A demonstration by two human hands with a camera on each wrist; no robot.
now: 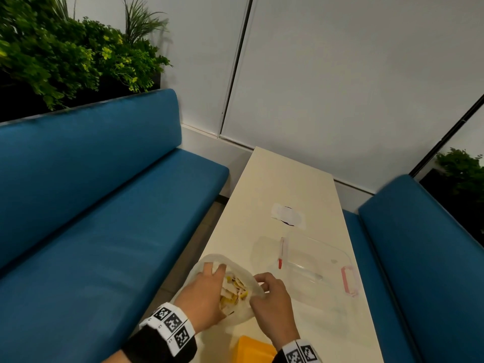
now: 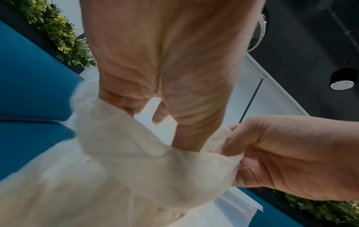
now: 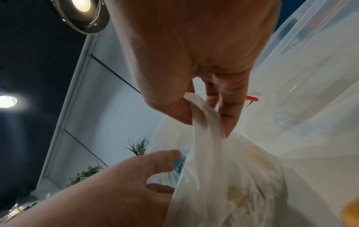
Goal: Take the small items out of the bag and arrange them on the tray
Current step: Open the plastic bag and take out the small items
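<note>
The left hand (image 1: 203, 294) grips one side of the bag's (image 1: 235, 289) mouth and the right hand (image 1: 272, 297) pinches the other. The bag sits at the table's (image 1: 275, 184) near edge, at 6 o'clock, its small yellow and white items (image 1: 234, 288) showing inside. The thin plastic could tear or tip, spilling items off the edge. The clear tray (image 1: 314, 265) lies at 3 o'clock of the bag; a red-tipped pen (image 1: 281, 252) lies just beside the tray, and a yellow object (image 1: 251, 349) is at 6 o'clock.
</note>
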